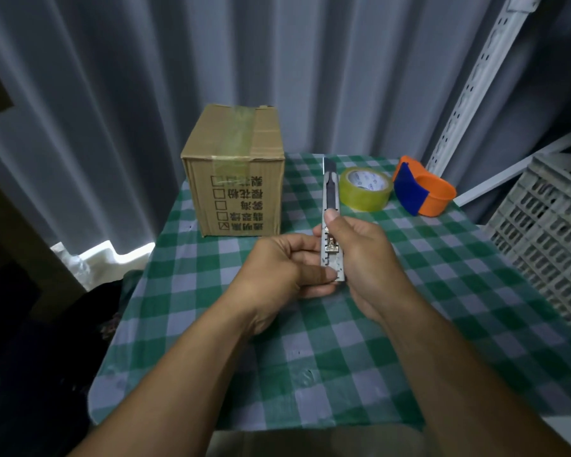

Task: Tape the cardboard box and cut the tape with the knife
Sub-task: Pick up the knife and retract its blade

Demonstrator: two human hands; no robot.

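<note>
A cardboard box (234, 169) stands at the table's far left, with clear tape along its top seam and down its front. A grey utility knife (331, 192) points away from me above the table's middle, its blade out at the far tip. My right hand (360, 255) grips the knife's handle, thumb on its upper face. My left hand (284, 272) holds the knife's near end from the left. A roll of clear yellowish tape (366, 189) lies flat just right of the knife.
An orange and blue tape dispenser (422, 189) lies at the far right of the green checked tablecloth (343, 357). A grey plastic crate (548, 232) stands beyond the right edge. Grey curtains hang behind, with a white perforated rail (475, 80) at the right.
</note>
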